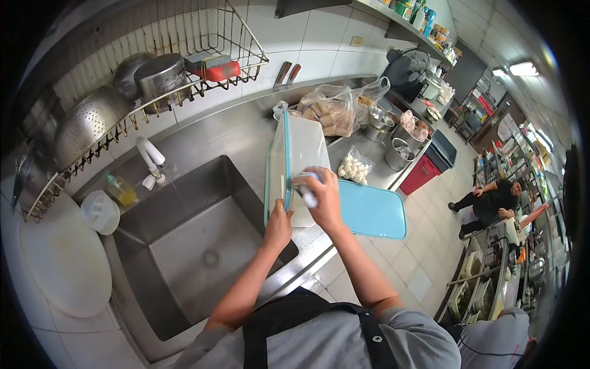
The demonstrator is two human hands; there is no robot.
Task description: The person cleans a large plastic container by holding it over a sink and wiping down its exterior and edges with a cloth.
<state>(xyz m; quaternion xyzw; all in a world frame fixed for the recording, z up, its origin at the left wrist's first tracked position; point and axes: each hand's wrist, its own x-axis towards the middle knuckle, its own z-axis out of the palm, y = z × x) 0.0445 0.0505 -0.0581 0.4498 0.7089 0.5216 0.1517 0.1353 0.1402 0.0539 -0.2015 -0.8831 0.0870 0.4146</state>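
Observation:
A whitish plastic storage container (307,144) with a light-blue rim stands tipped on its side on the steel counter, just right of the sink. My left hand (279,227) grips its near edge by the blue rim, fingers closed. Bunched in my right hand (326,197) is a white cloth (307,195), pressed against the container's side; the fingers are bent around it. Right of the container lies a flat light-blue lid (375,212), close to the counter's edge. Behind the lid sits a clear bag of white round pieces (354,167).
Left of me is a deep steel sink (184,246) with a white faucet (149,161). A wire rack (160,101) of pots hangs above. Bags of food (329,111) and metal pots (399,154) stand farther back. A person (495,200) stands across the aisle at right.

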